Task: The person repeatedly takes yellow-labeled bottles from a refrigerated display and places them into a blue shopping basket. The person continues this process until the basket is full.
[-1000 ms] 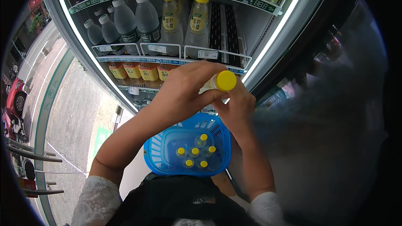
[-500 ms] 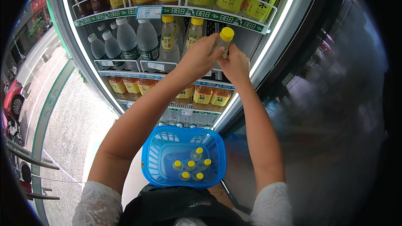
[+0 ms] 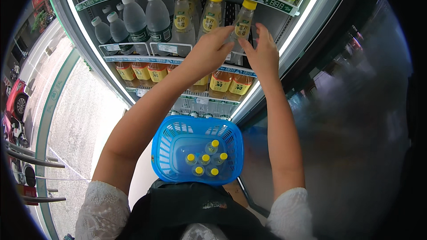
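A clear bottle point(image 3: 243, 23) with a yellow cap and pale label stands at the right end of the cooler's middle shelf. My left hand point(image 3: 210, 52) is at its left side, thumb and fingers apart, the fingertips close against the bottle. On the other side, my right hand point(image 3: 265, 52) has its fingers spread, its thumb close to the bottle's lower part. Whether either hand still touches the bottle is hard to tell. Two matching yellow-capped bottles stand to its left, one point(image 3: 211, 14) nearest my left hand. Below my arms is a blue basket point(image 3: 162, 171) holding several yellow-capped bottles point(image 3: 205, 159).
White-capped water bottles point(image 3: 135, 18) fill the shelf's left part. A wire rail point(image 3: 172, 44) runs along its front. Yellow-labelled bottles point(image 3: 220, 84) line the shelf below, and more drinks stand above. The dark glass door point(image 3: 338, 142) is at the right, a street point(image 3: 66, 120) at the left.
The bottle has gone from being held in both hands to standing upright on the shelf. Both hands have loosened, the right opening away from it. The whole view has shifted slightly.
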Demonstrator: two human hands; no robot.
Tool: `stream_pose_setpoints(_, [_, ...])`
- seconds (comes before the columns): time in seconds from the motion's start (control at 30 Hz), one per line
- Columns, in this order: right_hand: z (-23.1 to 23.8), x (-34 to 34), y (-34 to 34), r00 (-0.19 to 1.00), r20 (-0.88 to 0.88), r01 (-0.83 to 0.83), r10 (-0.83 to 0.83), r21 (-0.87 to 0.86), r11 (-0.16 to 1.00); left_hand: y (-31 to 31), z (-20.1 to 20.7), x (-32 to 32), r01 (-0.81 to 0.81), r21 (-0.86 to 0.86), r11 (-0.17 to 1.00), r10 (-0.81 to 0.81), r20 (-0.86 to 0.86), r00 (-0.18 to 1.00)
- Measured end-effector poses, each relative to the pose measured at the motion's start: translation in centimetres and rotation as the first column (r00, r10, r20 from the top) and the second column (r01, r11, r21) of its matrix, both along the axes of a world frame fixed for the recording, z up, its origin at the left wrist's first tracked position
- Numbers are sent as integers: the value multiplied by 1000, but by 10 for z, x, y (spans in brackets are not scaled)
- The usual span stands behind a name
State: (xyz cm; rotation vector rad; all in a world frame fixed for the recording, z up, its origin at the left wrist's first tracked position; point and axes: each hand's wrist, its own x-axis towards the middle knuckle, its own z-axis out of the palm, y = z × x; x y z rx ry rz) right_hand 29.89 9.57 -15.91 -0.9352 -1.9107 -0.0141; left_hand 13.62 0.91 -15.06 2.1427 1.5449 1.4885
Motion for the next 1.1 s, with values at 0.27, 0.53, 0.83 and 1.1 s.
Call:
stream_pose_setpoints(0.27, [-159,56,-120,922,201,-194,331,-502,843,-114,-148,-29,68,-629,774,-49,48,998])
stream_pose_setpoints(0.53, [-294,48,-168,667,585,230,462,-751,619,-166,-315,-2,130,-857,498,-138,69,988])
stream_pose_setpoints(0.83, [-292,52,-152,834,411,111,369,-779,618,-163,-325,17,117,-785,609,-108,64,992])
stream_pose_setpoints(1.1, [-137,42,-153,961,-30,-201,276,-758,620,-141,-244,42,77,-426,901,-57,60,997])
